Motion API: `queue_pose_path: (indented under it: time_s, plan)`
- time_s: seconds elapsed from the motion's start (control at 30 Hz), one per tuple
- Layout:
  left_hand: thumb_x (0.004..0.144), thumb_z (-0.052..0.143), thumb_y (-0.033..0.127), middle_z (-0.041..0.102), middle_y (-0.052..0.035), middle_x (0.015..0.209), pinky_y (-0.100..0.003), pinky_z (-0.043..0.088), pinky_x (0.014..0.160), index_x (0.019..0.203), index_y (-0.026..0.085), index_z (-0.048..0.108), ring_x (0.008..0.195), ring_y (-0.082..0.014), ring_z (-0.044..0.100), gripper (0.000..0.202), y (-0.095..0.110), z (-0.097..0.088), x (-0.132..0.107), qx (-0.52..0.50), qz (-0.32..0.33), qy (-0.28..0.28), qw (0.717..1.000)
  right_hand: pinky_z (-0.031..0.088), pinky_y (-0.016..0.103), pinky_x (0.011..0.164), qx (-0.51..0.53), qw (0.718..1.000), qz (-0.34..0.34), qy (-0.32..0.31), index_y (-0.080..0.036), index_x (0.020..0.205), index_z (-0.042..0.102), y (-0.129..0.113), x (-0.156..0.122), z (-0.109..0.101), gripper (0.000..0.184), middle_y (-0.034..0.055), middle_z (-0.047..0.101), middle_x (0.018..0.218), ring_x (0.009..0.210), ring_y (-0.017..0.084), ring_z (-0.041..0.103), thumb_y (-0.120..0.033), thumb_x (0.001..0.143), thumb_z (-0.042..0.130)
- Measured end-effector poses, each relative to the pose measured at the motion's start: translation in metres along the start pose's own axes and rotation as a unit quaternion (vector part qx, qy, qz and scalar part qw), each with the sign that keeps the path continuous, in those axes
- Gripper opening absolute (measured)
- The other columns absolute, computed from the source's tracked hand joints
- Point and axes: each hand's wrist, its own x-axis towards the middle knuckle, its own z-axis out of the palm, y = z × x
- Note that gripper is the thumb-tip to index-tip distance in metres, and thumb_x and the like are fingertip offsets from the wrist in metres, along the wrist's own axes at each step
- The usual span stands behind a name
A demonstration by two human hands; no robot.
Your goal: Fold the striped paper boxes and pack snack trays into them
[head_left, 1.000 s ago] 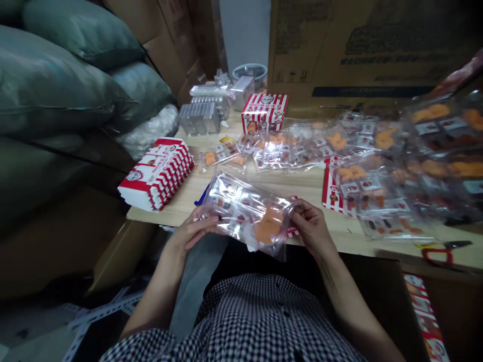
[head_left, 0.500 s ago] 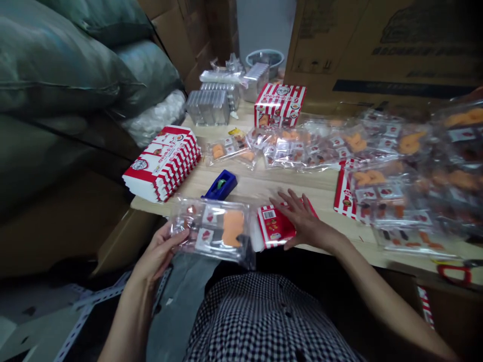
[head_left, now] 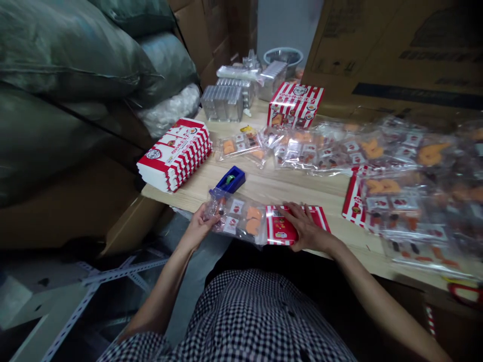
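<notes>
My left hand (head_left: 202,226) pinches the left end of a clear plastic packet (head_left: 241,223) with orange pieces and small printed sachets inside. The packet's right end meets the left edge of a red-and-white striped box (head_left: 273,234) lying on the table's front edge; whether it is inside the box I cannot tell. My right hand (head_left: 305,231) lies over the box with its fingers spread, pressing on its top. Just behind the packet sits a blue tape dispenser (head_left: 231,179).
A stack of striped boxes (head_left: 175,156) stands at the left. Clear plastic trays (head_left: 222,103) and an upright striped box (head_left: 294,105) are at the back. Many filled packets (head_left: 381,188) cover the right side, near red-handled scissors (head_left: 466,291). Large sacks (head_left: 75,55) rise at the left.
My left hand has brought the packet rightward against the box's left end. The box now lies flatter under my right hand, which stays on it. The view has shifted slightly.
</notes>
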Motion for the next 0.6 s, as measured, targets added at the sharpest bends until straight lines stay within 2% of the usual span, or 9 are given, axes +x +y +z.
queue_pose_path:
  time_s: [0.13,0.23,0.37,0.47,0.53,0.6]
  plan:
    - [0.069,0.084,0.036,0.072,-0.0050,0.112,-0.024,0.054,0.077,0.119,0.019,0.063,0.091,-0.0166,0.069,0.057,-0.020,0.015,0.004,-0.006,0.035,0.025,0.999,-0.002,0.063,0.121,0.007,0.999,-0.006,0.050,-0.022,0.160,0.022,-0.008,-0.002,0.004,0.116,0.0215,0.028,0.155,0.152,0.040,0.017,-0.033,0.061,0.081]
    - [0.069,0.085,0.036,0.072,-0.0039,0.108,-0.025,0.054,0.076,0.117,0.019,0.062,0.087,-0.0158,0.069,0.056,-0.031,0.022,0.004,-0.033,0.025,0.042,0.998,0.001,0.064,0.121,-0.003,0.996,-0.005,0.088,-0.018,0.159,0.026,-0.014,-0.004,0.008,0.111,0.0238,0.029,0.152,0.150,0.042,0.019,-0.031,0.063,0.080]
    - [0.069,0.085,0.036,0.072,-0.0070,0.117,-0.026,0.055,0.077,0.119,0.019,0.061,0.091,-0.0177,0.070,0.058,-0.040,0.032,-0.001,-0.068,0.003,0.022,0.997,0.004,0.066,0.120,-0.005,0.995,-0.016,0.103,-0.019,0.159,0.025,-0.016,-0.007,0.012,0.110,0.0242,0.030,0.152,0.149,0.043,0.021,-0.029,0.064,0.079]
    - [0.074,0.081,0.036,0.070,-0.0084,0.124,-0.029,0.055,0.085,0.126,0.020,0.058,0.098,-0.0189,0.070,0.059,-0.053,0.049,-0.009,-0.075,-0.004,0.009,0.997,0.004,0.066,0.120,-0.002,0.994,-0.017,0.110,-0.021,0.159,0.024,-0.014,-0.009,0.015,0.109,0.0223,0.031,0.152,0.149,0.042,0.022,-0.031,0.065,0.079]
    - [0.079,0.077,0.037,0.071,-0.0092,0.122,-0.032,0.055,0.088,0.129,0.019,0.055,0.100,-0.0199,0.070,0.057,-0.063,0.063,-0.016,-0.059,-0.006,-0.002,0.998,0.004,0.065,0.121,0.001,0.993,-0.017,0.114,-0.022,0.159,0.023,-0.014,-0.010,0.016,0.110,0.0215,0.030,0.153,0.150,0.042,0.021,-0.033,0.066,0.080]
    - [0.084,0.071,0.039,0.072,-0.0097,0.118,-0.035,0.055,0.090,0.129,0.018,0.056,0.101,-0.0216,0.070,0.052,-0.067,0.073,-0.022,0.003,0.009,-0.008,1.000,0.004,0.065,0.121,0.002,0.993,-0.020,0.117,-0.023,0.160,0.021,-0.014,-0.011,0.017,0.110,0.0210,0.029,0.154,0.151,0.041,0.019,-0.036,0.068,0.080]
